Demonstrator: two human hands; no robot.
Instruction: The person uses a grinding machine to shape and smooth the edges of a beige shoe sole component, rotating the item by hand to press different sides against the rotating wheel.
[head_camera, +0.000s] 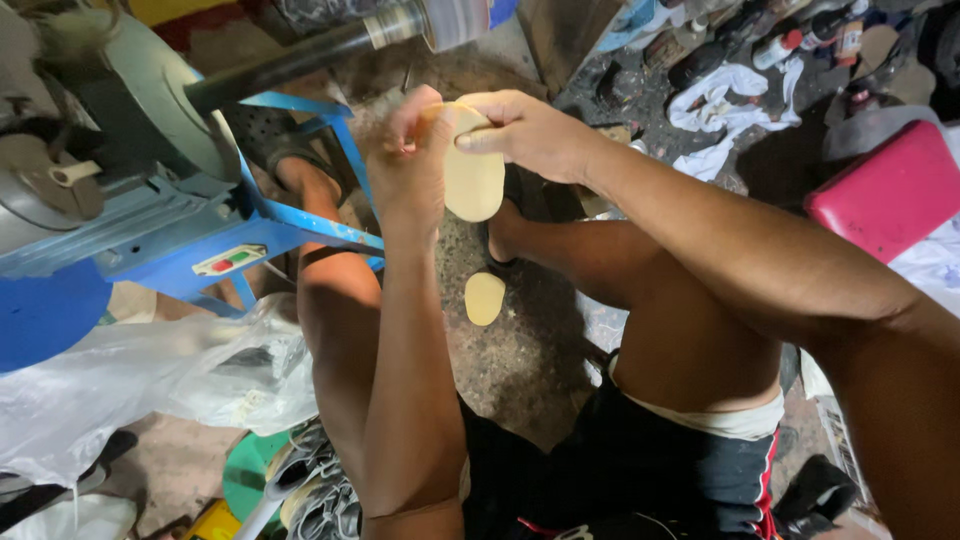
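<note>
A: Hands?
B: Left hand (408, 160) and right hand (520, 130) both raised, fingers pinching the top of a tan insole (473, 175). It hangs between them, near the grinder wheel (165, 100).
A: Below?
B: Second insole piece (485, 298) on the floor (510, 360), between the legs.

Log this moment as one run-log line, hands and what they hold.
left hand: grips tan sole piece | right hand: pinches its top edge | second tan piece: on floor below | blue machine: at left
</note>
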